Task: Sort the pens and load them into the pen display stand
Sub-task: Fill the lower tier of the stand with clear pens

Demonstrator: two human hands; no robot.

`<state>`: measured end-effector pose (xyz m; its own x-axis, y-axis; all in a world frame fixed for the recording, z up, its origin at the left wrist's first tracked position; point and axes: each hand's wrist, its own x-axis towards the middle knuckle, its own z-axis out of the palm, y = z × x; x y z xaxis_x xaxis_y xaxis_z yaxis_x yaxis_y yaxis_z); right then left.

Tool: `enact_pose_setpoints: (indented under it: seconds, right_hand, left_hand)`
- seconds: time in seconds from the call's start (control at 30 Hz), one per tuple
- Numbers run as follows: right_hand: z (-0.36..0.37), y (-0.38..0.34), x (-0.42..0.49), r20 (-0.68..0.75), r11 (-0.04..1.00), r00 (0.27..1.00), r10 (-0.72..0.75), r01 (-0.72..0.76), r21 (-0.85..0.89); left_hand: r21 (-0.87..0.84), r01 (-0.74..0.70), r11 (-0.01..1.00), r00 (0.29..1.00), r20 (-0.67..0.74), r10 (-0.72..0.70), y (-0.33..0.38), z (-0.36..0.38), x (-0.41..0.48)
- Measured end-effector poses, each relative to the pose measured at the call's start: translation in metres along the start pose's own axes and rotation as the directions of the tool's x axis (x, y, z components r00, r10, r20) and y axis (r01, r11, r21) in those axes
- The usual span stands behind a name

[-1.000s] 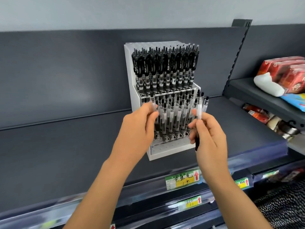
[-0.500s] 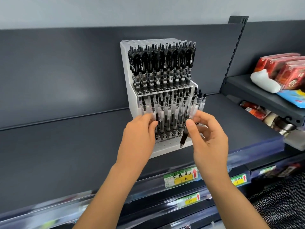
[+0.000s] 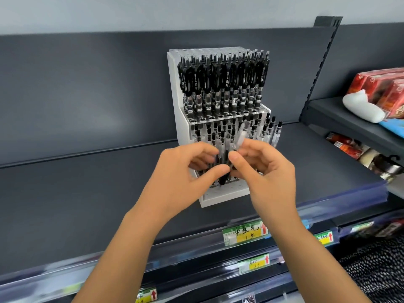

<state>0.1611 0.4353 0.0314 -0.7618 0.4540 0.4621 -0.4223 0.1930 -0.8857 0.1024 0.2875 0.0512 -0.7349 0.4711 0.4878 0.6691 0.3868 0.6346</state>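
My forearms reach forward, hands meeting in the middle. My left hand (image 3: 185, 173) pinches a pen (image 3: 223, 165) between thumb and fingers; my right hand (image 3: 264, 171), fingers curled, grips a clear pen (image 3: 241, 135).

The left hand (image 3: 183, 173) and right hand (image 3: 269, 171) are bare, on bare forearms (image 3: 122, 254), nails short.

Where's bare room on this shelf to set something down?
Widest: the shelf left of the pen display stand, back to the rear panel. Narrower strip on its right. Crowded at the stand's front, where left hand and right hand hold pens.
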Motion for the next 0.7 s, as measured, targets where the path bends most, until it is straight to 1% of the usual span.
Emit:
enact_pose_setpoints:
  seconds: [0.03, 0.07, 0.13, 0.23, 0.3, 0.37, 0.53, 0.6, 0.63, 0.7]
  right_hand:
    - [0.004, -0.003, 0.002, 0.024, 0.999, 1.000, 0.005, -0.006, 0.042]
    - [0.008, -0.005, 0.004, 0.047, 0.997, 0.999, 0.008, -0.011, 0.076]
    - [0.012, -0.009, 0.007, 0.084, 0.994, 0.996, 0.003, -0.012, 0.110]
    - [0.010, -0.009, 0.009, 0.083, 0.994, 0.996, 0.009, -0.019, 0.111]
    - [0.006, -0.005, 0.009, 0.072, 0.997, 0.997, 0.019, -0.023, 0.069]
    - [0.003, -0.001, 0.008, 0.081, 1.000, 0.997, 0.019, -0.018, -0.017]
    - [-0.001, 0.011, 0.004, 0.152, 0.971, 0.988, -0.017, 0.053, -0.233]
    - [-0.003, 0.015, 0.002, 0.183, 0.925, 0.983, -0.028, 0.094, -0.368]
    - [-0.004, 0.016, 0.001, 0.203, 0.885, 0.979, -0.035, 0.124, -0.448]
    - [-0.007, 0.020, 0.001, 0.256, 0.789, 0.966, -0.049, 0.194, -0.583]
  left_hand:
    - [-0.031, -0.048, 0.998, 0.998, 0.028, 0.049, 0.001, 0.000, 0.001]
    - [-0.050, -0.083, 0.995, 0.996, 0.028, 0.085, 0.001, 0.000, 0.002]
    - [-0.095, -0.095, 0.991, 0.995, -0.043, 0.091, -0.002, 0.001, 0.003]
    - [-0.185, -0.007, 0.983, 0.980, -0.197, -0.030, -0.012, 0.005, 0.000]
    - [-0.210, 0.053, 0.976, 0.963, -0.249, -0.106, -0.019, 0.011, -0.002]
    - [-0.169, 0.106, 0.980, 0.958, -0.245, -0.146, -0.026, 0.017, -0.005]
    - [0.066, 0.178, 0.982, 0.975, -0.144, -0.167, -0.039, 0.030, -0.009]
    - [0.186, 0.207, 0.961, 0.973, -0.137, -0.184, -0.039, 0.033, -0.011]
    - [0.227, 0.219, 0.949, 0.971, -0.149, -0.188, -0.039, 0.034, -0.011]
    - [0.233, 0.268, 0.935, 0.957, -0.180, -0.229, -0.036, 0.036, -0.012]
